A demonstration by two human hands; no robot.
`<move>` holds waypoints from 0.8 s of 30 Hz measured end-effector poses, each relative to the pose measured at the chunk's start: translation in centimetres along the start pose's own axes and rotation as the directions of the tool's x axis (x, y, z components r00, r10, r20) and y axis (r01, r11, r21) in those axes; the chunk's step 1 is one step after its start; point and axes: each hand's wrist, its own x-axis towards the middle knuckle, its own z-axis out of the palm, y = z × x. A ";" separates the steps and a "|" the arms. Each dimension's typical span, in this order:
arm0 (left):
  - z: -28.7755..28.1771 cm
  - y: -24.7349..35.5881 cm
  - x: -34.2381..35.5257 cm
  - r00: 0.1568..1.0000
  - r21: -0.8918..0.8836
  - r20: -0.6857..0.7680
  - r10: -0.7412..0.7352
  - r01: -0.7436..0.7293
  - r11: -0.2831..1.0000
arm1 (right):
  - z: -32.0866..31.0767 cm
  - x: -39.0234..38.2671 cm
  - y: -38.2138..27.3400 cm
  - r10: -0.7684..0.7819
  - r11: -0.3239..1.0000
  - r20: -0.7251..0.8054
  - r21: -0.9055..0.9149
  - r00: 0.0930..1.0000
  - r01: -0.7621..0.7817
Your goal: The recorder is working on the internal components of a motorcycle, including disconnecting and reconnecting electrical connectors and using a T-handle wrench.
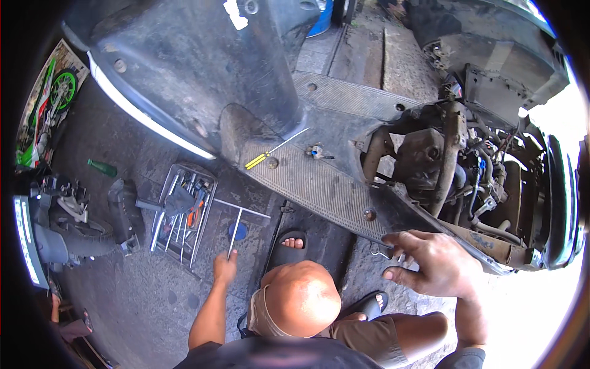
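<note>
Gripping a T-handle wrench (238, 215), left hand (225, 268) at seven o'clock, right hand (437, 261) half-curled at four, its hold unclear, white label-like patch (236, 15) up at eleven!

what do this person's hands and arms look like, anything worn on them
The left hand and right hand wear no gloves. Both forearms are bare, with no watch or band visible; dark sleeves show near the lower edge.

A motorbike repair workshop: a scooter (335, 130) with its engine (424, 158) exposed, a screwdriver (258, 160) lying on the footboard (307, 184), a tray (206, 215) of tools (196, 212) on the stained floor (147, 304), another two-wheeler's tyre (92, 246) at left.
</note>
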 end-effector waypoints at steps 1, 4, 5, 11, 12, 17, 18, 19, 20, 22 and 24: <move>-0.2 0.5 1.3 0.999 -0.012 0.035 0.001 0.000 1.000 | 0.3 0.1 0.1 0.018 1.000 0.033 0.001 0.999 -0.018; -0.8 2.0 4.3 0.996 -0.018 0.075 0.051 -0.050 0.999 | 1.3 -0.1 1.1 0.004 0.999 0.045 0.038 0.999 -0.006; -1.1 2.2 5.4 0.995 -0.014 0.068 0.070 -0.069 0.998 | 1.9 -0.1 1.4 0.028 0.998 0.031 0.051 0.999 -0.030; -1.2 2.1 8.7 0.998 0.154 -0.002 0.064 -0.063 0.986 | 3.7 -0.9 2.7 -0.057 0.997 0.066 0.055 0.996 0.053; -1.2 1.6 9.0 0.998 0.160 -0.052 0.033 -0.024 0.987 | 3.9 -0.9 2.9 -0.057 0.996 0.071 0.066 0.996 0.052; -0.6 3.0 7.8 0.751 0.348 -0.526 0.399 -0.239 0.907 | 5.5 -0.9 4.0 -0.075 0.988 -0.016 0.135 0.997 0.076; -0.8 4.2 7.3 0.803 0.113 -0.522 0.286 -0.267 0.957 | 5.7 -0.8 4.0 -0.053 0.988 -0.034 0.146 0.998 0.057; -1.0 5.4 6.9 0.853 -0.130 -0.491 0.177 -0.272 0.954 | 6.0 -0.7 4.1 -0.064 0.987 -0.031 0.148 0.997 0.068; -1.6 7.2 6.0 0.850 -0.125 -0.498 0.171 -0.265 0.956 | 6.3 -0.5 4.3 -0.039 0.986 -0.052 0.161 0.998 0.047; -2.6 10.9 4.3 0.942 0.127 -0.270 0.197 -0.168 0.978 | 6.5 -0.2 4.5 -0.020 0.985 -0.071 0.171 0.997 0.032; -2.3 14.9 3.0 0.719 0.216 -0.458 0.523 -0.481 0.850 | 6.7 0.1 4.5 0.011 0.981 -0.069 0.193 0.998 0.003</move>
